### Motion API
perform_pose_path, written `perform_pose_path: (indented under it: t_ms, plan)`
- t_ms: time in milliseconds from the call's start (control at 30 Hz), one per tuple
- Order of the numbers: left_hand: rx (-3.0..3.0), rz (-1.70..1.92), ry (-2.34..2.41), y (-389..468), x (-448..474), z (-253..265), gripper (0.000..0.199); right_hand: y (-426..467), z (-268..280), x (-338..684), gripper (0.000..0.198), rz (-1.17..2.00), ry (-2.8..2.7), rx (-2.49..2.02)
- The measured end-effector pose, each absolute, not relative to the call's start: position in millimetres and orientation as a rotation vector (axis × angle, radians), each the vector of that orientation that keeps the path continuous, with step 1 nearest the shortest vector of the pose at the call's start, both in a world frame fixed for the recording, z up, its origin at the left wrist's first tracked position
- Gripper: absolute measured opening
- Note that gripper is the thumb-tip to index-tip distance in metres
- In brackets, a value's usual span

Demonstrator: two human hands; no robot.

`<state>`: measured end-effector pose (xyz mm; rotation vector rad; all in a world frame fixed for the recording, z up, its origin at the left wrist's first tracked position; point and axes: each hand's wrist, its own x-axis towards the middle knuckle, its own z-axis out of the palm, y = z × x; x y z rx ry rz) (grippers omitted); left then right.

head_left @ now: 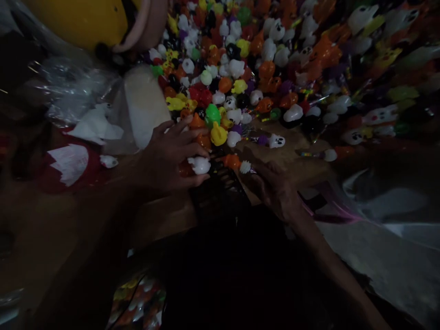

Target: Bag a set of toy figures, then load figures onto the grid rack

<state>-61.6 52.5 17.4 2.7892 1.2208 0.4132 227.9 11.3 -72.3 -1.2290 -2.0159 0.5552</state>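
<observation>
Between the thumb and fingers of my left hand (172, 153) is a small white plastic figure (200, 165), with an orange piece partly hidden behind it. My right hand (275, 188) is closed at the end of an orange plastic figure (232, 161) that has a white ribbed piece (245, 167) on it. Its fingertips are dark and partly hidden. Below and between both hands lies a black slotted tray (222, 195). Just beyond my left fingers sit a green figure (213, 115) and a yellow figure (218, 134).
A large heap of colourful plastic figures (237, 68) covers the far side. On the left are clear plastic wrapping (75, 87), a red object (85, 172) with white paper, and a yellow container (82, 23). A clear bag (388, 197) lies at right.
</observation>
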Motion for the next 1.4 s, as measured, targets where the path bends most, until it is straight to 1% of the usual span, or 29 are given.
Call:
perform_pose_path:
  t_ms: [67, 200, 267, 367, 433, 533, 600, 667, 733, 867, 967, 1100, 1167, 1267, 1400]
  plan:
    - [2.76, 0.403, 1.258, 53.2, -60.5, 17.9, 0.03, 11.6, -70.3, 231.4, 0.028, 0.514, -2.081, -1.239]
    - [2.703, 0.357, 1.274, 55.4, -55.1, 19.9, 0.036, 24.2, -54.9, 222.2, 0.027, 0.531, -2.196, -1.212]
    - [2.654, 0.379, 1.239, 56.4, -53.2, 23.0, 0.042, 34.2, -44.4, 212.0, 0.023, 0.573, -2.191, -1.196]
    - [2.491, 0.459, 1.197, 56.8, -52.8, 29.3, 0.052, 46.7, -35.9, 195.2, 0.014, 0.714, -2.021, -1.146]
    - [2.321, 0.573, 1.214, 56.4, -53.5, 32.1, 0.052, 50.9, -38.4, 186.0, 0.011, 0.836, -1.867, -1.104]
    - [2.097, 0.735, 1.254, 55.8, -53.3, 32.4, 0.043, 52.8, -49.4, 178.4, 0.012, 0.925, -1.753, -1.082]
    - [2.041, 0.777, 1.269, 55.6, -51.1, 31.6, 0.036, 53.7, -55.5, 176.6, 0.013, 0.844, -1.791, -1.077]
    - [2.054, 0.775, 1.282, 55.9, -47.3, 31.7, 0.033, 55.1, -57.7, 175.1, 0.013, 0.681, -1.884, -1.076]
    - [2.103, 0.747, 1.302, 56.8, -43.1, 32.9, 0.034, 56.2, -56.9, 172.0, 0.015, 0.519, -1.966, -1.087]
    - [2.246, 0.662, 1.256, 61.2, -36.3, 35.5, 0.037, 55.8, -55.8, 160.2, 0.019, 0.342, -2.045, -1.169]
    - [2.357, 0.714, 1.155, 64.4, -32.6, 34.8, 0.036, 52.3, -59.6, 150.3, 0.021, 0.282, -2.051, -1.295]
    - [2.345, 0.74, 1.204, 63.7, -28.5, 34.4, 0.037, 42.5, -63.9, 143.5, 0.026, 0.312, -2.079, -1.399]
    - [2.335, 0.71, 1.262, 62.0, -27.0, 35.1, 0.039, 37.5, -63.0, 146.9, 0.029, 0.358, -2.106, -1.367]
    - [2.287, 0.663, 1.38, 59.6, -24.8, 36.5, 0.036, 37.8, -57.4, 164.3, 0.036, 0.382, -2.091, -1.227]
    - [2.258, 0.617, 1.439, 57.3, -22.3, 39.3, 0.034, 61.4, -51.8, 197.0, 0.026, 0.105, -2.072, -1.421]
